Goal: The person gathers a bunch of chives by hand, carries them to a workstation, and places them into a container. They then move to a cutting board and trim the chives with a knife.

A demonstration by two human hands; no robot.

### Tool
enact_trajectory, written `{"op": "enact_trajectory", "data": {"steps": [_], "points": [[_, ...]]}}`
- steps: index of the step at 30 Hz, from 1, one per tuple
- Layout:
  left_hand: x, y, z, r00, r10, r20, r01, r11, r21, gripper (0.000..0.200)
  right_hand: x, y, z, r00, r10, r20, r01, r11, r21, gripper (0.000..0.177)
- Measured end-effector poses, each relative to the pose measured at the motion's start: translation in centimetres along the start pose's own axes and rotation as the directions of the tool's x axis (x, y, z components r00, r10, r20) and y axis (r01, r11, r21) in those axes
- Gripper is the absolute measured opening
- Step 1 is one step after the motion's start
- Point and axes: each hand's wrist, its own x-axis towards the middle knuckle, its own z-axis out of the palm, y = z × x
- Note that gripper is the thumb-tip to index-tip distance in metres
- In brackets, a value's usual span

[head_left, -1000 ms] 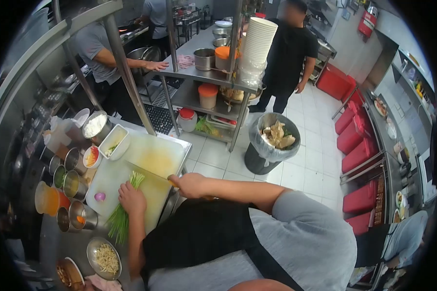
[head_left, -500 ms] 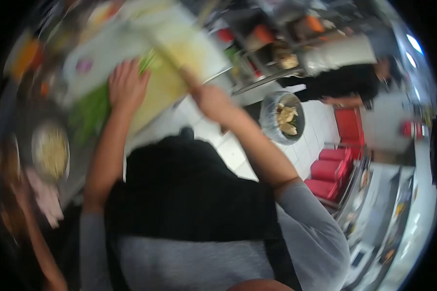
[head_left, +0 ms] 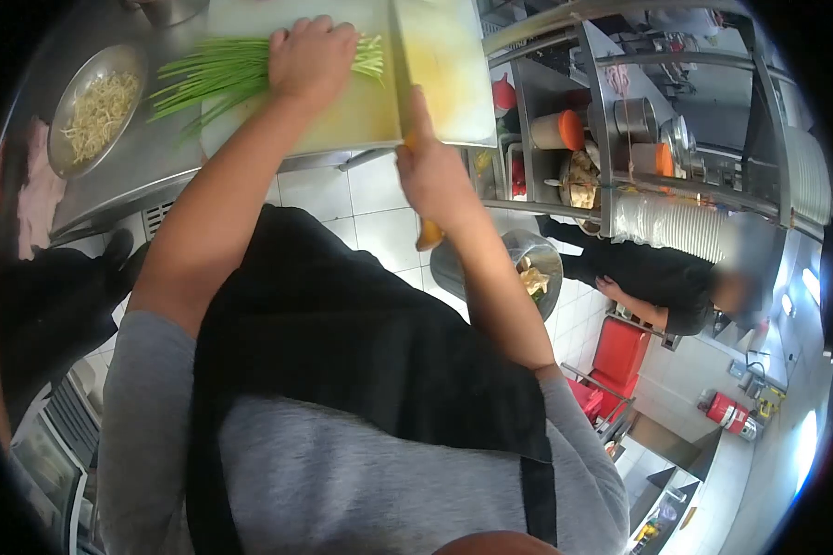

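A bunch of long green chives [head_left: 217, 72] lies across the white cutting board [head_left: 467, 116], whose middle is stained yellow. My left hand [head_left: 313, 63] presses down on the bunch with fingers curled over it; cut ends stick out to its right. In my right hand [head_left: 435, 185] is a kitchen knife [head_left: 401, 79], gripped by its yellowish handle with the index finger stretched along it. The blade rests over the board just right of the chive ends, apart from them.
On the steel counter [head_left: 171, 148] at left, an oval metal bowl [head_left: 125, 69] holds bean sprouts [head_left: 97, 116] beside a pink cloth [head_left: 39, 190]. A bin [head_left: 541, 254] with scraps stands below my right forearm. A co-worker in black [head_left: 643, 282] is by the shelves at right.
My view has swung, and the picture is sharper. The knife has turned from slanting to nearly straight across the board. My left hand stays on the chives. A bare arm beside the sprout bowl has gone from view.
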Motion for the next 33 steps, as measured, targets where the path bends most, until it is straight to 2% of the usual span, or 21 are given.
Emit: {"op": "enact_trajectory", "data": {"steps": [4, 8, 11, 14, 15, 18, 19, 22, 23, 26, 29, 31, 33], "points": [[-0.5, 0.3, 0.6, 0.999, -0.015, -0.044, 0.019, 0.995, 0.1, 0.024, 0.3, -1.3, 0.9, 0.998, -0.003, 0.055, 0.008, 0.995, -0.101, 0.076], [-0.4, 1.4, 0.1, 0.999, -0.007, -0.052, 0.013, 0.993, 0.117, 0.026, 0.5, -0.8, 0.1, 0.994, 0.023, 0.103, -0.019, 0.999, -0.037, 0.076], [-0.4, 2.0, -0.5, 0.998, -0.061, 0.033, 0.058, 0.994, 0.091, 0.02, 0.5, 0.7, -0.4, 0.996, -0.082, 0.037, 0.082, 0.997, -0.009, 0.074], [-0.8, 2.6, -1.7, 0.996, 0.001, -0.088, 0.006, 0.997, 0.082, 0.016, 0.8, 2.3, -2.0, 0.993, -0.078, 0.087, 0.074, 0.996, 0.048, 0.07], [-0.8, 2.6, -1.4, 0.998, -0.024, -0.066, 0.028, 0.998, 0.06, 0.017, 1.0, 2.9, -2.5, 0.993, -0.093, 0.067, 0.091, 0.995, 0.027, 0.066], [-0.6, 2.3, -0.6, 0.997, -0.069, -0.025, 0.069, 0.997, 0.014, 0.018, 0.2, 1.2, -5.5, 0.986, 0.04, 0.162, -0.078, 0.97, 0.231, 0.064], [-0.7, 2.3, -0.8, 0.997, -0.068, -0.031, 0.068, 0.998, 0.012, 0.018, 0.0, 0.7, -5.8, 0.984, 0.083, 0.154, -0.115, 0.972, 0.206, 0.062], [-0.5, 1.9, 0.0, 0.996, -0.055, -0.065, 0.055, 0.998, 0.002, 0.018, -0.1, 1.7, -4.3, 1.0, -0.027, -0.009, 0.027, 0.999, 0.045, 0.061], [-0.4, 1.9, -0.2, 0.996, -0.05, -0.078, 0.05, 0.999, 0.001, 0.018, -0.1, 1.6, -3.7, 1.0, -0.011, -0.026, 0.012, 1.0, 0.029, 0.062], [-0.7, 1.8, -1.2, 0.997, -0.019, -0.07, 0.018, 1.0, -0.023, 0.021, 0.3, 2.3, -2.5, 0.994, -0.018, -0.109, -0.009, 0.971, -0.241, 0.064], [-1.1, 1.3, -3.2, 0.939, 0.16, -0.305, -0.176, 0.984, -0.024, 0.019, -0.8, 2.3, -2.1, 0.99, 0.081, -0.119, -0.114, 0.945, -0.307, 0.065], [-1.1, -0.6, -3.0, 0.911, 0.363, -0.195, -0.39, 0.912, -0.128, 0.021, -1.4, 3.1, -1.1, 0.982, 0.136, -0.131, -0.169, 0.94, -0.297, 0.065], [-1.4, -1.0, -3.0, 0.842, 0.534, -0.071, -0.537, 0.82, -0.198, 0.025, -2.1, 4.3, 0.0, 0.983, 0.105, -0.15, -0.142, 0.955, -0.26, 0.065]]}}
